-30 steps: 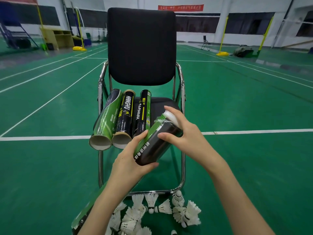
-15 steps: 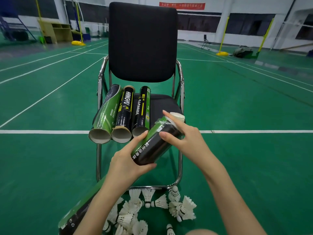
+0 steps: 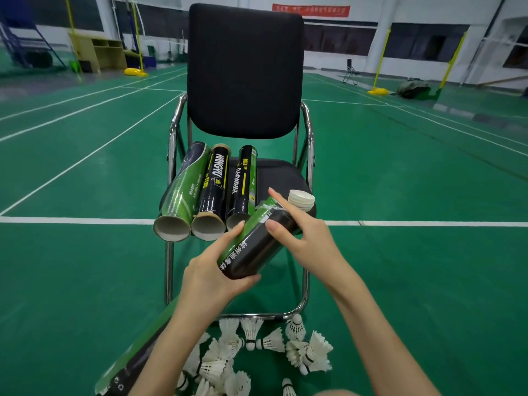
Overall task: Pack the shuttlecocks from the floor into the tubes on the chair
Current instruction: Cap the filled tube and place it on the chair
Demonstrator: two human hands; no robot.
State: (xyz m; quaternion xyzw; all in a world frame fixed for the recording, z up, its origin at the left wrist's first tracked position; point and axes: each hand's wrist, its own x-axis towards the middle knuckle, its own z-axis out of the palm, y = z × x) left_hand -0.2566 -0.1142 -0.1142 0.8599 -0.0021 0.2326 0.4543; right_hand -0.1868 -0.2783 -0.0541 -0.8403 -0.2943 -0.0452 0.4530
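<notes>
Shuttlecocks (image 3: 258, 354): heaped on the floor (image 3: 85, 281) just in front of the chair (image 3: 245, 70), none seen picked up
Held tube (image 3: 257, 244): gripped at its near end by the left hand (image 3: 213, 277), far end tilted up over the seat
Right hand (image 3: 307, 238): thumb and fingers lie against the tube's upper part, forefinger stretched toward the cap (image 3: 301, 199); a loose hold, as far as can be judged
Cap: white, at or just off the far mouth; whether it is seated cannot be told
Chair tubes (image 3: 210, 192): three laid side by side, open mouths past the seat's front edge
Floor tube (image 3: 134, 364): lies under the left forearm, beside the heap
Risk, cap: could be flicked off and dropped if pushed sideways
Risk, chair tubes: could be nudged by the held tube and rolled off the seat
Risk, feathers: could be crushed if the tube slips onto the heap
</notes>
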